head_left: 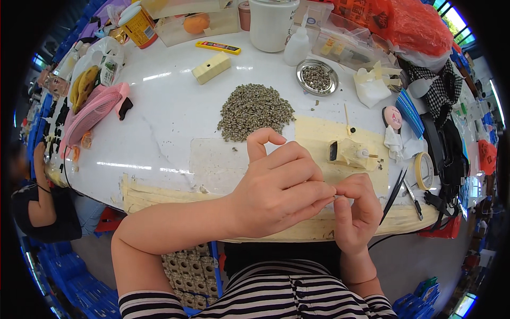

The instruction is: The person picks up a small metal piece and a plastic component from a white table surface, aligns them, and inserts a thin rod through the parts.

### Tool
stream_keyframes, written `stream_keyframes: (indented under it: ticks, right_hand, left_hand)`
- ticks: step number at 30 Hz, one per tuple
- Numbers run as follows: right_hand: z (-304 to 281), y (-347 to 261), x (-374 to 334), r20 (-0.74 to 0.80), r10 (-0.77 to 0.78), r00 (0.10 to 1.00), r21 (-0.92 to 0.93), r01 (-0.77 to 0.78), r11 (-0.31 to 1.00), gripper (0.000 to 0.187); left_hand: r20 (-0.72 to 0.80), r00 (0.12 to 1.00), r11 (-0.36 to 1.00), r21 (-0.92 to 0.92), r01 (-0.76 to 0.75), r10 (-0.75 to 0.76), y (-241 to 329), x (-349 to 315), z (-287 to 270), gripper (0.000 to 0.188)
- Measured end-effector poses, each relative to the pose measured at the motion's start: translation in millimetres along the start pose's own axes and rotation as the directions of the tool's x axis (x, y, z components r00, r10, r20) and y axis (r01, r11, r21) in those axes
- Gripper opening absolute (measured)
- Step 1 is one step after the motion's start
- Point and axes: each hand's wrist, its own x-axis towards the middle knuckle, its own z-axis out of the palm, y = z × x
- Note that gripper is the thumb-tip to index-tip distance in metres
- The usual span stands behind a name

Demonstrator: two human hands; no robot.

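My left hand and my right hand meet above the near edge of the white table. Their fingertips pinch together at one spot; whatever lies between them is too small or hidden to name. The left index finger is bent up, clear of the pinch. Beyond my left hand lies a heap of small grey-brown metal parts. A block wrapped in cream tape, with a dark end and a short stick on it, sits beyond my right hand.
At the right lie black tweezers, a utility knife and a tape roll. A round metal dish of small parts, a white squeeze bottle and a cream block stand farther back. Another person sits at far left.
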Motion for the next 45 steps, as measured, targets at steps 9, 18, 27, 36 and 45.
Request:
stream_keyframes:
  ticks: [9,18,27,36,45]
  right_hand:
    - [-1.0,-2.3,0.8,-0.083,-0.094,0.992,-0.03,0.092,0.995,0.019]
    - [-1.8,-2.7,4.3,-0.046,-0.076,0.996,-0.065,0.073,0.995,0.02]
    - [-1.7,-3.2,4.5,-0.04,-0.024,0.999,0.011,0.024,1.0,0.015]
    - [-6.3,-4.8,2.5,-0.068,-0.11,0.992,-0.043,0.108,0.993,0.022]
    - [-2.6,-3.8,4.3,-0.042,-0.06,0.997,-0.043,0.058,0.997,0.02]
  left_hand:
    - [0.039,0.999,0.999,0.048,0.02,-0.022,0.1,3.6,-2.4,0.028]
    - [0.054,0.998,0.999,0.038,0.011,-0.013,-0.2,6.2,-3.7,0.029]
    - [0.083,0.997,0.999,0.042,-0.001,-0.002,0.4,7.3,-5.0,0.03]
    - [0.096,0.995,0.999,0.045,0.015,-0.019,-0.4,7.8,-4.3,0.029]
    - [0.083,0.997,1.0,0.029,0.007,-0.009,0.7,8.3,-4.0,0.03]
